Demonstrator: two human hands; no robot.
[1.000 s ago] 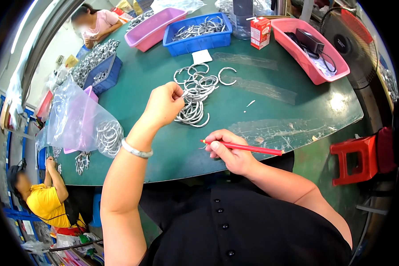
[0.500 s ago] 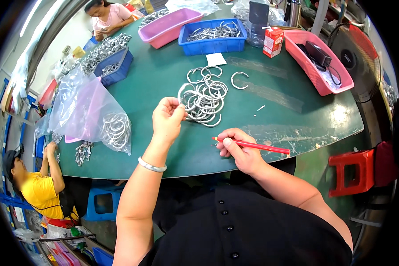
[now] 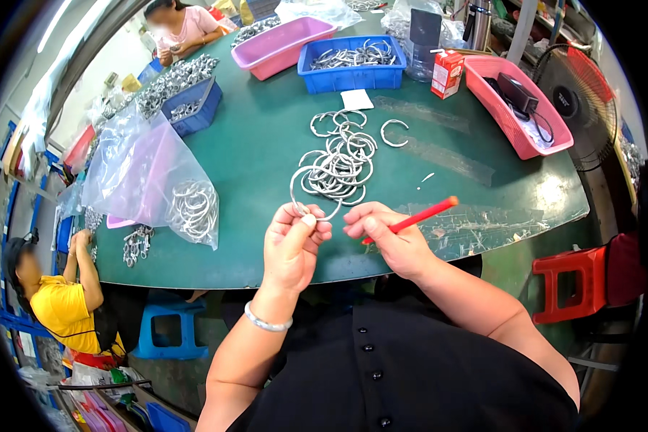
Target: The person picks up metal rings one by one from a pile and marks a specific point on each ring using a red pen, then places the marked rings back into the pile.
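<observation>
One silver-coloured, C-shaped metal ring (image 3: 292, 189) in left hand (image 3: 293, 241), above near edge of green-topped table (image 3: 252, 165). Pinched between left thumb and curled fingers, with opening narrowed to ring thickness; gripped at side toward body, apparently to leave most of curve uncovered.

Slim, straight red pencil (image 3: 423, 214) in right hand (image 3: 396, 241): clamped between thumb and index finger, remaining fingers loosely bent. Slanted with upper end toward right edge of table, likely to leave fingertips free beside ring. Cannot tell contact from mere closeness between right fingertips and ring.

Beyond both hands, toward table centre: loose heap of silver-coloured metal rings (image 3: 347, 162), overlapping, presumably placed there for short reach. Right of heap, well apart: single silver-coloured open ring (image 3: 384, 131), lying flat.

Toward far edge: blue rectangular plastic basket (image 3: 353, 79) with more metal pieces, walls probably useful against scattering. Along right edge: pink plastic basket (image 3: 515, 137) with black adapter (image 3: 517, 93). Toward left edge: clear plastic bag (image 3: 126, 165) with rings inside.
</observation>
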